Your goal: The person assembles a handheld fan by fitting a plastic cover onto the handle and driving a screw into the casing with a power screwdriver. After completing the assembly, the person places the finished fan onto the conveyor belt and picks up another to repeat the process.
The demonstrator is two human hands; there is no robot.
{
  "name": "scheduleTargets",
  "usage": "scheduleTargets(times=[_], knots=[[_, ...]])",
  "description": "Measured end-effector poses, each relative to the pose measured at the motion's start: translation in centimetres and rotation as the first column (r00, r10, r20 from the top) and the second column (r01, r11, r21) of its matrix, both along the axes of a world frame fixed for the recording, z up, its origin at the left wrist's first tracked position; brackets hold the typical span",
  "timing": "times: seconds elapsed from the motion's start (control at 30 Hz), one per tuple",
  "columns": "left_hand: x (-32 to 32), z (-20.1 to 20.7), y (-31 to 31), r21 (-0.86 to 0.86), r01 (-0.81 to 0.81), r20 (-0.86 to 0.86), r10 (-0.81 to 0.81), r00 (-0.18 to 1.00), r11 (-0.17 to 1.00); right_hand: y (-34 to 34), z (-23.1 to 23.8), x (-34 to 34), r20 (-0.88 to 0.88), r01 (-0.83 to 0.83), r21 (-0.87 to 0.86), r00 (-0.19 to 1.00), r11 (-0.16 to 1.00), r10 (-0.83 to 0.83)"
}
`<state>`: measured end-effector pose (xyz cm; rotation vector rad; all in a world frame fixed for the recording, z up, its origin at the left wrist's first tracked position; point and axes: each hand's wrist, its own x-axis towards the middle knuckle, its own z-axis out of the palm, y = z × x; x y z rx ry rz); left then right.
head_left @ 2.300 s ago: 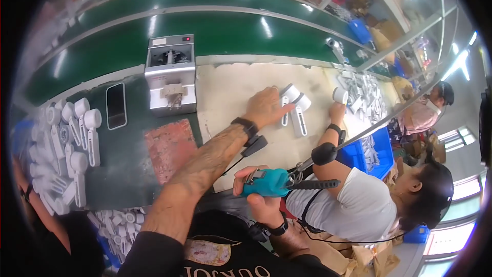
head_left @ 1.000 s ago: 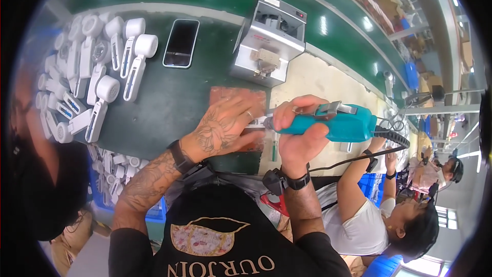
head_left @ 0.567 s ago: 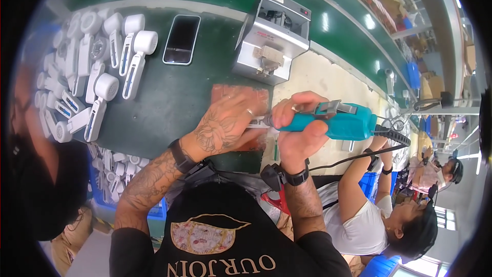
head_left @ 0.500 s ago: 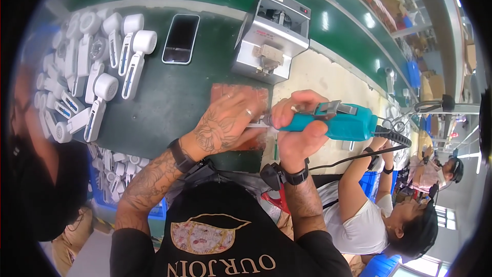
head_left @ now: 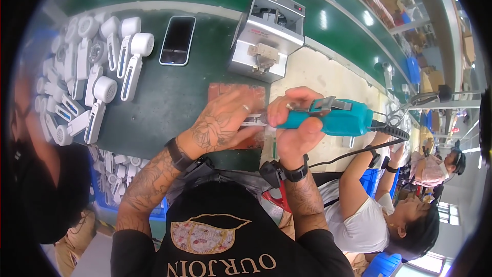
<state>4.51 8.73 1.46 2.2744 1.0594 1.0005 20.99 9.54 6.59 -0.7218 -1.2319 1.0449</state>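
Note:
Over a reddish-brown pad on the table, my left hand is closed on a white plastic part. Only a short piece of that part shows, between the thumb and the other fingers. My right hand grips a teal electric screwdriver, which lies sideways with its cord at the right. The driver's front end meets the white part's right end. My fingers hide the bit and any screw.
White handheld pieces with round perforated heads crowd the left. A phone and a grey metal machine stand beyond my hands. More white pieces fill a blue crate below left. A co-worker in white sits at the right.
The white part shows a little more between my hands. Both hands keep their grips, and the screwdriver stays in nearly the same place. The view has shifted slightly.

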Motion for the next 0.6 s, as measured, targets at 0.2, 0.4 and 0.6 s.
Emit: scheduleTargets(times=[0.2, 0.4, 0.6], knots=[[0.4, 0.1, -0.1, 0.029, -0.025, -0.046, 0.026, 0.999, 0.999, -0.1, 0.3, 0.0, 0.021, -0.021, 0.0, 1.0, 1.0, 0.021], [0.0, 0.1, 0.4, 0.041, -0.009, -0.013, 0.01, 1.0, 0.999, 0.1, 0.8, 0.0, 0.025, -0.015, -0.005, 1.0, 1.0, 0.015], [-0.2, 0.8, 1.7, -0.038, -0.093, -0.107, 0.089, 0.99, 0.995, 4.3, 3.1, -1.4, 0.016, 0.093, 0.064, 0.995, 0.994, -0.094]])
